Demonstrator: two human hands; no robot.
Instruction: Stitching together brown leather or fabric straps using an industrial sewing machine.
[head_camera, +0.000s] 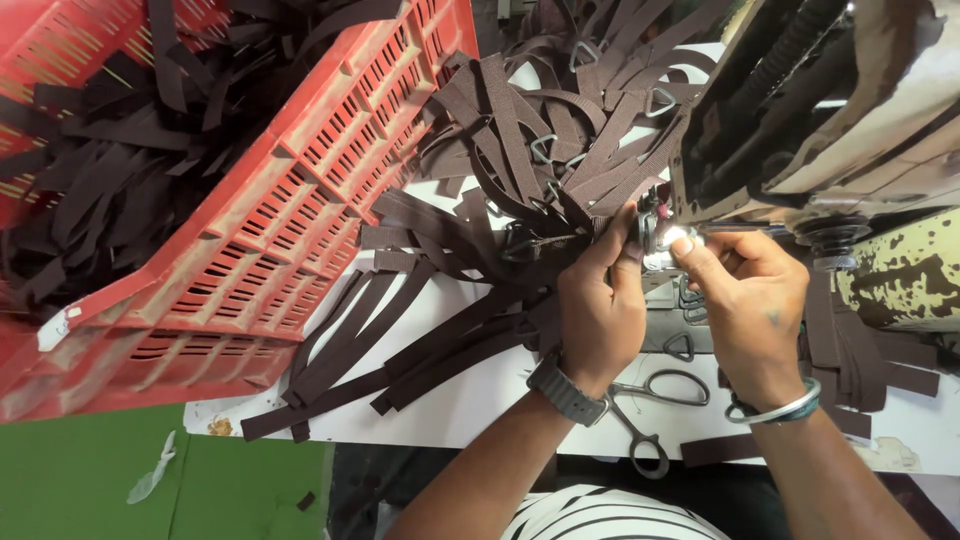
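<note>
My left hand (598, 300), with a grey watch on its wrist, pinches a dark brown strap with a metal ring (535, 245) and holds it at the needle area (660, 232) of a sewing machine (810, 110). My right hand (748, 300), wearing a metal bangle, has its fingertips at the same lit spot under the machine head, touching the strap end. A heap of brown straps with triangular metal rings (560, 120) lies beyond my hands on the white table (470, 400).
A red slotted plastic crate (290, 230) full of brown straps tilts at the left. Scissors (650, 400) lie on the table near my wrists. More straps fan out over the table's front (380, 350). Green floor (90, 480) shows lower left.
</note>
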